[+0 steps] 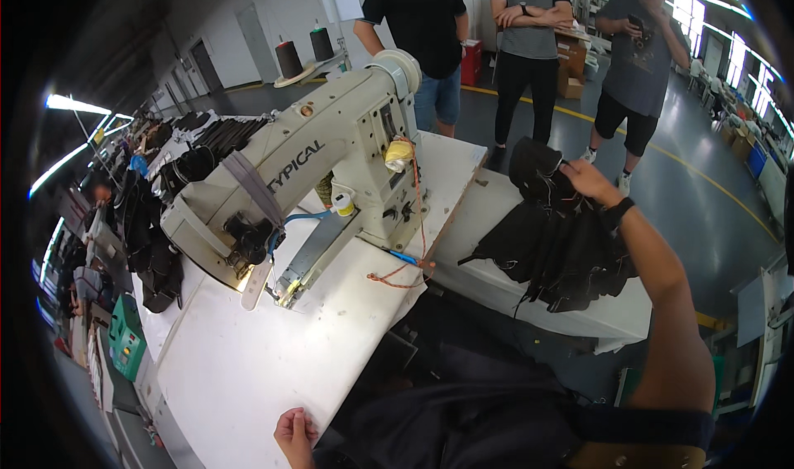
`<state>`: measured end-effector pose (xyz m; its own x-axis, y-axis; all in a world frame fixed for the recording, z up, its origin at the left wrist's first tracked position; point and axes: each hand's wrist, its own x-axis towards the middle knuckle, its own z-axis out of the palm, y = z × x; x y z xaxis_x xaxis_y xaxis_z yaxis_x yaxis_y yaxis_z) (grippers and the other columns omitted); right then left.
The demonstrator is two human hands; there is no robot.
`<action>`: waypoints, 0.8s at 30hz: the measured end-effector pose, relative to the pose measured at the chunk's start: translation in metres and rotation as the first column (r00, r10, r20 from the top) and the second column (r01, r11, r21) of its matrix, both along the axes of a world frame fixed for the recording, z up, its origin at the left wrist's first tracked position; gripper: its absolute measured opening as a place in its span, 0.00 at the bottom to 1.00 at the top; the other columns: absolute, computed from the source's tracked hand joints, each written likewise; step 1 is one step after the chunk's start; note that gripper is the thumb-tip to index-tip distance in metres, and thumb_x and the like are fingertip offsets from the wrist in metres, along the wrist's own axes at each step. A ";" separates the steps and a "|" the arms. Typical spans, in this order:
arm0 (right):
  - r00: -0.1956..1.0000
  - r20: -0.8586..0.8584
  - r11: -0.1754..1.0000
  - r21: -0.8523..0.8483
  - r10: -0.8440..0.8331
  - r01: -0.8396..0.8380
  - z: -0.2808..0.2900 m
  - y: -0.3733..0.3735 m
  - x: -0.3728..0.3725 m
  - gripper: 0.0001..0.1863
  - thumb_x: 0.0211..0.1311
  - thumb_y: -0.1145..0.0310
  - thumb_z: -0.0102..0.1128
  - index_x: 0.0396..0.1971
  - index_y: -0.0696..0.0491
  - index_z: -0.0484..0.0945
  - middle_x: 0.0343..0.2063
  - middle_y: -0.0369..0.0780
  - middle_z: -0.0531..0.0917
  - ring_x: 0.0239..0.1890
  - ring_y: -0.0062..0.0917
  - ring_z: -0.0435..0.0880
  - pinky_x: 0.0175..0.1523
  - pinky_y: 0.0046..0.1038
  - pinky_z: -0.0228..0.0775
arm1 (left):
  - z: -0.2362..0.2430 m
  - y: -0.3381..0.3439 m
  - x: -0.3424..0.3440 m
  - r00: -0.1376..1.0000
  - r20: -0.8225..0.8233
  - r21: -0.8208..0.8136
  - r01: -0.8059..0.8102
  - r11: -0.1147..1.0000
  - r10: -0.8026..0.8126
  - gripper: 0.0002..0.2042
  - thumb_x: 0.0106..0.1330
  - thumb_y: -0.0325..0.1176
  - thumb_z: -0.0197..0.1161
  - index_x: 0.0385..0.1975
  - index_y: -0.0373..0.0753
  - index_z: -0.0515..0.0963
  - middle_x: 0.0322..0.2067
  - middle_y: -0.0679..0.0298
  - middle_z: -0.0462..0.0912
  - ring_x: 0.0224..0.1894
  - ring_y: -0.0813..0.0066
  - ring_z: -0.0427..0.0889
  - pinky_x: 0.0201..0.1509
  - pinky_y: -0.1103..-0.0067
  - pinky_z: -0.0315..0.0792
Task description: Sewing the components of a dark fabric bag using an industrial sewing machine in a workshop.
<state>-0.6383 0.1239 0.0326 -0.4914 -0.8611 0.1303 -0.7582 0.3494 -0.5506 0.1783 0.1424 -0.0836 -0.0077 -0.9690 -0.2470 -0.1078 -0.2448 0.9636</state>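
My right hand grips the top of a black fabric piece, above a pile of similar black pieces on the right-hand side table. Near the front edge of the white sewing table, my left hand rests with its fingers curled, holding nothing visible. A beige industrial sewing machine stands on the white table, with a narrow arm bed, a gray strap over it and an orange cord with a blue item beside its base.
Three people stand beyond the tables on the gray floor. Piles of black fabric lie to the left, near a green machine box. Two thread cones sit on a stand behind the machine. More workers and benches line the far left.
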 end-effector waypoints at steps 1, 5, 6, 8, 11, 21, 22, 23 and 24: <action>0.994 0.075 0.996 -0.006 0.084 -0.084 0.036 0.012 0.009 0.22 0.78 0.57 0.52 0.33 0.63 0.82 0.22 0.39 0.84 0.29 0.24 0.83 0.38 0.31 0.74 | 0.000 0.000 0.001 1.000 -0.004 0.016 0.013 1.000 -0.013 0.20 0.70 0.39 0.69 0.57 0.34 0.79 0.44 0.53 0.86 0.41 0.62 0.86 0.45 0.77 0.80; 0.924 0.283 0.944 0.132 0.255 -0.301 0.162 0.054 0.083 0.21 0.77 0.58 0.55 0.31 0.61 0.83 0.20 0.30 0.79 0.25 0.14 0.74 0.32 0.24 0.69 | -0.001 -0.002 -0.012 0.998 -0.005 -0.101 -0.065 0.993 0.065 0.08 0.76 0.31 0.59 0.42 0.32 0.80 0.26 0.66 0.81 0.20 0.85 0.74 0.22 0.86 0.69; 0.911 0.284 0.926 0.141 0.300 -0.349 0.182 0.060 0.107 0.19 0.77 0.60 0.56 0.32 0.62 0.83 0.22 0.31 0.80 0.26 0.14 0.75 0.34 0.23 0.69 | 0.000 -0.003 -0.015 0.993 0.035 -0.078 -0.107 0.991 0.110 0.09 0.76 0.31 0.60 0.42 0.31 0.80 0.26 0.66 0.80 0.20 0.84 0.74 0.22 0.86 0.68; 0.804 0.293 0.828 0.063 0.518 -0.557 0.204 0.063 0.158 0.16 0.75 0.65 0.57 0.36 0.64 0.84 0.27 0.33 0.85 0.31 0.14 0.78 0.39 0.23 0.72 | 0.001 -0.003 -0.019 0.990 0.049 -0.052 -0.130 0.990 0.132 0.10 0.76 0.32 0.61 0.41 0.30 0.81 0.26 0.67 0.80 0.20 0.84 0.73 0.23 0.85 0.67; 0.541 0.454 0.668 -0.182 0.708 -0.722 0.190 0.041 0.237 0.14 0.70 0.72 0.59 0.45 0.68 0.84 0.40 0.39 0.89 0.43 0.15 0.83 0.50 0.22 0.75 | 0.010 0.004 -0.017 0.997 -0.056 -0.108 -0.064 0.992 0.058 0.11 0.76 0.35 0.62 0.45 0.32 0.81 0.28 0.68 0.80 0.26 0.85 0.74 0.29 0.85 0.70; -0.343 0.904 0.709 -0.416 0.255 -0.570 -0.001 -0.071 0.507 0.12 0.79 0.62 0.53 0.43 0.54 0.80 0.38 0.36 0.85 0.43 0.25 0.88 0.53 0.32 0.82 | 0.055 0.072 0.054 0.750 -0.327 0.005 -0.607 0.794 0.575 0.32 0.78 0.60 0.48 0.70 0.40 0.67 0.64 0.59 0.74 0.67 0.64 0.72 0.71 0.64 0.64; -0.268 0.942 0.692 -0.330 0.201 -0.642 -0.021 -0.071 0.519 0.13 0.79 0.60 0.53 0.41 0.53 0.79 0.36 0.36 0.84 0.42 0.26 0.88 0.51 0.36 0.83 | 0.053 0.078 0.057 0.757 -0.208 -0.050 -0.641 0.766 0.620 0.31 0.77 0.55 0.53 0.70 0.38 0.66 0.65 0.58 0.73 0.67 0.64 0.71 0.70 0.64 0.65; -0.151 0.979 0.687 -0.204 0.137 -0.697 -0.041 -0.068 0.526 0.14 0.80 0.58 0.52 0.40 0.53 0.78 0.34 0.36 0.84 0.41 0.28 0.88 0.49 0.40 0.85 | 0.052 0.085 0.060 0.752 -0.086 -0.134 -0.659 0.740 0.653 0.31 0.76 0.50 0.58 0.70 0.35 0.65 0.65 0.56 0.73 0.68 0.63 0.71 0.69 0.65 0.66; -0.060 0.996 0.644 -0.092 0.071 -0.759 -0.059 -0.064 0.528 0.15 0.80 0.57 0.51 0.44 0.53 0.79 0.36 0.36 0.85 0.41 0.29 0.89 0.45 0.46 0.85 | 0.050 0.090 0.060 0.742 0.125 -0.258 -0.617 0.744 0.659 0.31 0.74 0.45 0.62 0.70 0.34 0.65 0.66 0.54 0.72 0.69 0.61 0.70 0.70 0.64 0.65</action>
<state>-0.1106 0.0598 -0.0262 0.5990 -0.6891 -0.4078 0.1374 0.5902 -0.7955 0.2387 0.2324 -0.0338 0.6568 -0.7540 0.0121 -0.1820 -0.1429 0.9729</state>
